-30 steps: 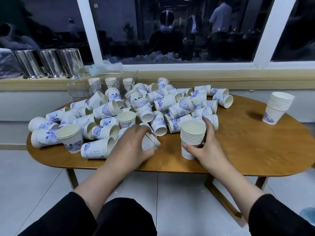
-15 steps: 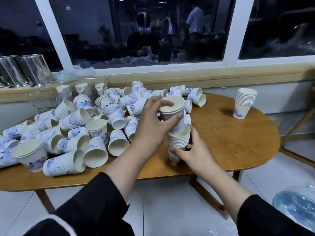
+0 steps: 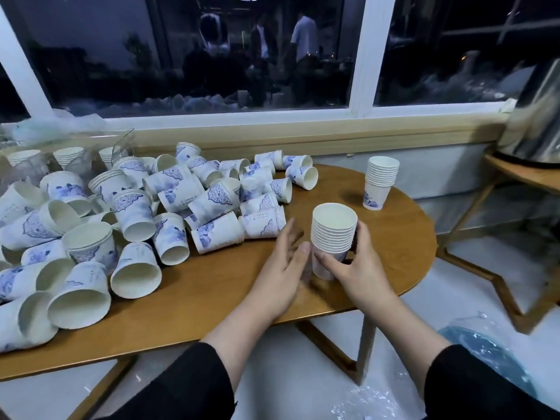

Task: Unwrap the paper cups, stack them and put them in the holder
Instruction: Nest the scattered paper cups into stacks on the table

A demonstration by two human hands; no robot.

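A wooden oval table (image 3: 212, 301) stands under a white-framed window (image 3: 362, 56), dark outside, with figures reflected in the glass; a pale wooden sill (image 3: 303, 131) runs behind the table; glossy white floor (image 3: 303, 374) lies beneath it; a second wooden table (image 3: 521, 172) stands to its right.

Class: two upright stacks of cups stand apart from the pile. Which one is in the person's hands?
The nearer stack, by the table's front edge: the right hand holds it. The far stack stands alone, untouched.

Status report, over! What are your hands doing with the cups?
Right hand grips the cup stack, upright on the table. Left hand open beside it. Loose cups piled left, nothing blocking. Over.
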